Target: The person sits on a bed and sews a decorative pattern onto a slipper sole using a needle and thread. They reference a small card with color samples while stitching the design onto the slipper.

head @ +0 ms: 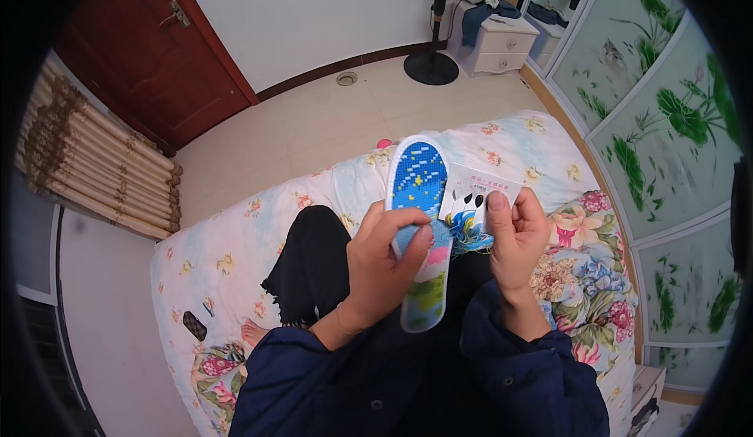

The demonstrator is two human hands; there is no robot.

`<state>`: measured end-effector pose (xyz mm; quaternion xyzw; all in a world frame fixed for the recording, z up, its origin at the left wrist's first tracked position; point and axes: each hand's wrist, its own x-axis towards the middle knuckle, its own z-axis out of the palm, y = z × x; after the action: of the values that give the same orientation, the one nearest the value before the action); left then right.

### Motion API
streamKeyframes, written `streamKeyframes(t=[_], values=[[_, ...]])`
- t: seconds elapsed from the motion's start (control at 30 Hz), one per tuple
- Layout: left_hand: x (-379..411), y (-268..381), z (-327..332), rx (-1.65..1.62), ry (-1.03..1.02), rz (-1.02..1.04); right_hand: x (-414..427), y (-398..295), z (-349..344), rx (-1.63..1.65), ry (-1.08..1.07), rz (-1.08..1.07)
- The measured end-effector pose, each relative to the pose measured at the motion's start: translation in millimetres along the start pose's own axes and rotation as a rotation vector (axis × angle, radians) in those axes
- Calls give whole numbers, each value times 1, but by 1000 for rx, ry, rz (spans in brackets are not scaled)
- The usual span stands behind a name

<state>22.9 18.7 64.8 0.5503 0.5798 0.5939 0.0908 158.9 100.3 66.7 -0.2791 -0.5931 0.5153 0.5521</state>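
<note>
My left hand [385, 266] grips a cross-stitch insole [417, 181] around its middle, with thumb and fingers over the front. Its upper part is stitched in blue with white and yellow marks; pink and green areas show lower down. In my right hand [517, 237] is a white thread card [479, 181] bearing print and a row of holes, pinched between thumb and fingers. Blue, yellow and white embroidery threads [467, 231] hang from the card's holes, close against the insole's right edge. My left fingers and thumb cover part of the insole.
I sit on a bed with a floral sheet [223, 266]. A bunched floral quilt [582, 278] lies at the right. A dark patterned case [195, 325] lies at the left. Beyond are a standing fan [431, 68], a white nightstand [500, 49] and a red-brown door [153, 55].
</note>
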Motion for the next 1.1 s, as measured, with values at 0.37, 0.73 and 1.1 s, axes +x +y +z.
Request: streamKeyframes(t=[0.37, 0.73, 1.1], values=[[1, 10, 7, 10, -12, -65, -6, 7, 1, -195, 8, -105], [4, 7, 8, -47, -59, -132, -1, 0, 6, 196, -70, 200], [3, -6, 16, -99, -49, -174, -5, 6, 6, 136, -96, 180]])
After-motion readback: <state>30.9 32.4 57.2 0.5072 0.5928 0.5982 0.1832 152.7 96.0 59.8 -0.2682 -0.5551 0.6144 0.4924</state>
